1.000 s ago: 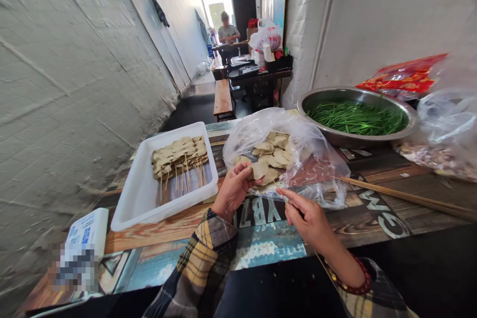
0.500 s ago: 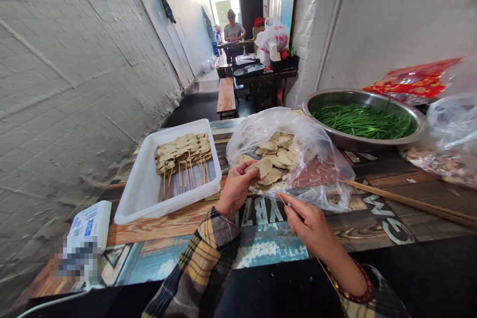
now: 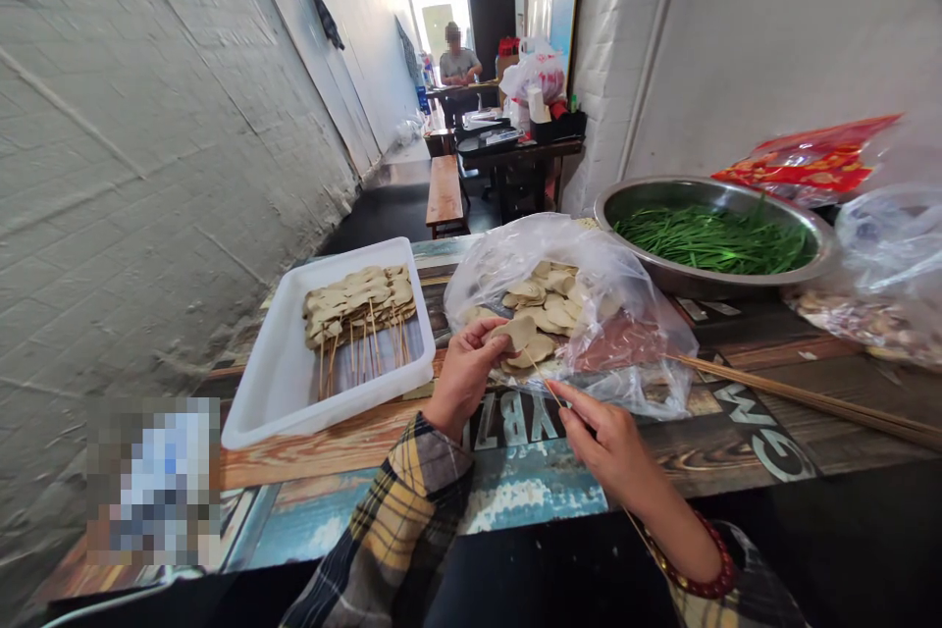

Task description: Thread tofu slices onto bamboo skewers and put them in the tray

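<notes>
My left hand (image 3: pixel 472 365) is closed on a thin, round beige slice (image 3: pixel 519 334), pinched at its left edge. Between the fingers of my right hand (image 3: pixel 607 437) runs a long bamboo skewer (image 3: pixel 543 377), its upper end at the lower edge of that slice. I cannot tell how far it goes in. Just beyond both hands, more beige slices (image 3: pixel 555 299) lie in an open clear plastic bag (image 3: pixel 648 314). To the left, a white tray (image 3: pixel 254 392) holds stacked skewered slices (image 3: pixel 358 299), with their sticks pointing toward me.
Loose bamboo skewers (image 3: pixel 802 394) lie at the right. Behind them stands a steel bowl (image 3: pixel 618 201) of green chives (image 3: pixel 721 237), beside a red package (image 3: pixel 816 162) and another clear bag (image 3: pixel 883 304). A person (image 3: pixel 459 64) sits at a far table; a bench (image 3: pixel 444 188) stands between.
Both hands stay nearly where they were, with the slice and skewer still held. The slice's angle shifts slightly, and the whole view moves a little.
</notes>
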The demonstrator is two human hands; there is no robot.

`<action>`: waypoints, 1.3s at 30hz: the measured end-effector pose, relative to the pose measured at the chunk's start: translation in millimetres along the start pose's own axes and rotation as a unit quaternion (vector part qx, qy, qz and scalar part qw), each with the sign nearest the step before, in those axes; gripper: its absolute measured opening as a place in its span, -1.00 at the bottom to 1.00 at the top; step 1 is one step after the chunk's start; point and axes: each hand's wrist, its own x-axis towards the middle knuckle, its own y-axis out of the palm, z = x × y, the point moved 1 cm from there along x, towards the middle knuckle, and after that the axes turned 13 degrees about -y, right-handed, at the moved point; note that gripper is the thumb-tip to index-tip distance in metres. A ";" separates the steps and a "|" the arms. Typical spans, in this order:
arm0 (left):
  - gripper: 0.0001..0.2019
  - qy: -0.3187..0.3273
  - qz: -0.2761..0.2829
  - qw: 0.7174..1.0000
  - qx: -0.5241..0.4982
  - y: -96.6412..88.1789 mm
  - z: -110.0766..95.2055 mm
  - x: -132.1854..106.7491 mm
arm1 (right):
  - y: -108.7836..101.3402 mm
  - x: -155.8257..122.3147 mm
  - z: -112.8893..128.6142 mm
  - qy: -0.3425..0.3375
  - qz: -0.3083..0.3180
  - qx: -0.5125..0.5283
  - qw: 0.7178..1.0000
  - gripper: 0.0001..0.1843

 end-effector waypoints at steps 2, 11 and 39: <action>-0.68 0.007 0.000 1.000 0.016 -0.5 0.8 -0.1 | -0.2 0.5 0.4 -0.001 -0.002 -0.004 1.000 -0.54; -0.71 0.026 -0.021 0.997 0.064 1.1 0.8 -2.1 | -2.2 4.1 4.2 -0.001 -0.008 -0.015 1.000 -0.56; -0.63 -0.037 0.018 0.999 -0.026 8.7 0.4 -4.6 | 3.0 2.2 -2.7 -0.065 -0.048 -0.047 0.996 -0.58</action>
